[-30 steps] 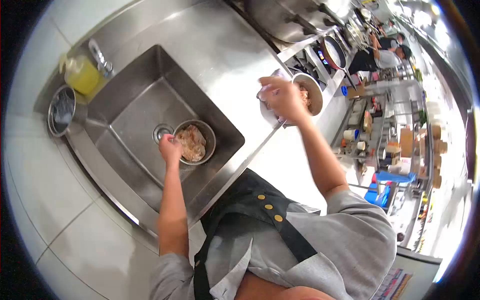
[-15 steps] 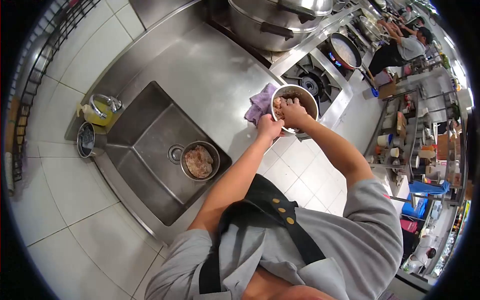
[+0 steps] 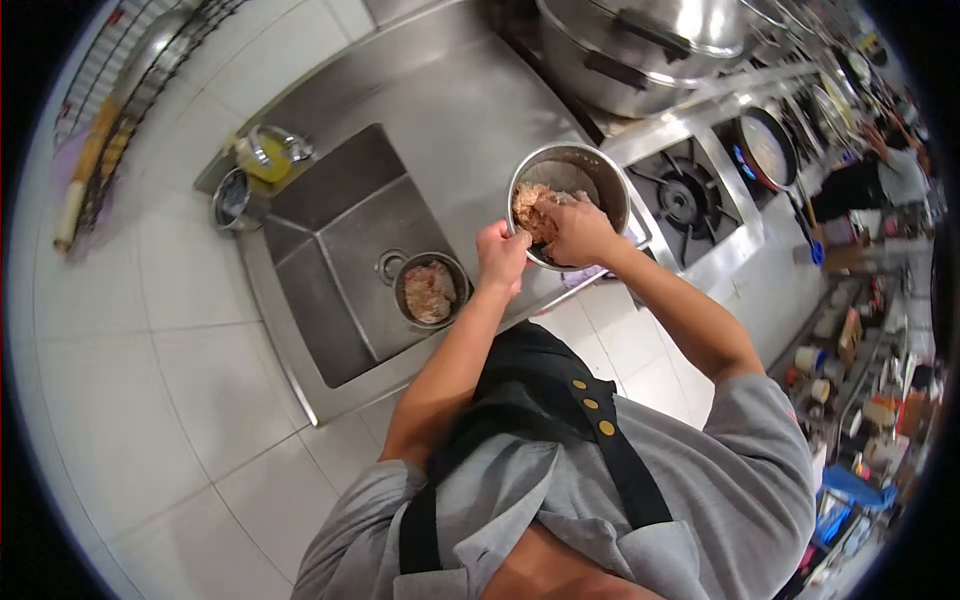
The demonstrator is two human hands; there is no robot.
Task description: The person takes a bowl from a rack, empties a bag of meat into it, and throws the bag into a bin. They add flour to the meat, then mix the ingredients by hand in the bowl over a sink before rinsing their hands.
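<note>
A round metal pot (image 3: 616,190) stands at the counter's front edge, tilted a little, with minced meat (image 3: 532,208) in its left part. My left hand (image 3: 502,260) grips the pot's near left rim, its fingers closed. Inside the pot, my right hand (image 3: 580,230) presses into the meat with bent fingers, their tips hidden. Part of a purple cloth (image 3: 583,278) shows beneath the pot. In the sink (image 3: 335,265), a metal bowl (image 3: 462,290) holds a pale, reddish lump of meat (image 3: 430,292).
A large lidded steamer (image 3: 640,60) stands behind the pot. To the right are a gas burner (image 3: 684,200) and a pan (image 3: 768,148) over a lit flame. A bottle of yellow liquid (image 3: 265,158) and a small metal container (image 3: 236,200) sit left of the sink. Another person (image 3: 900,175) is far right.
The view has shifted, so the sink and stove sit differently in frame. The pot now covers most of the purple cloth. My hands remain at the pot, the right one still in the meat.
</note>
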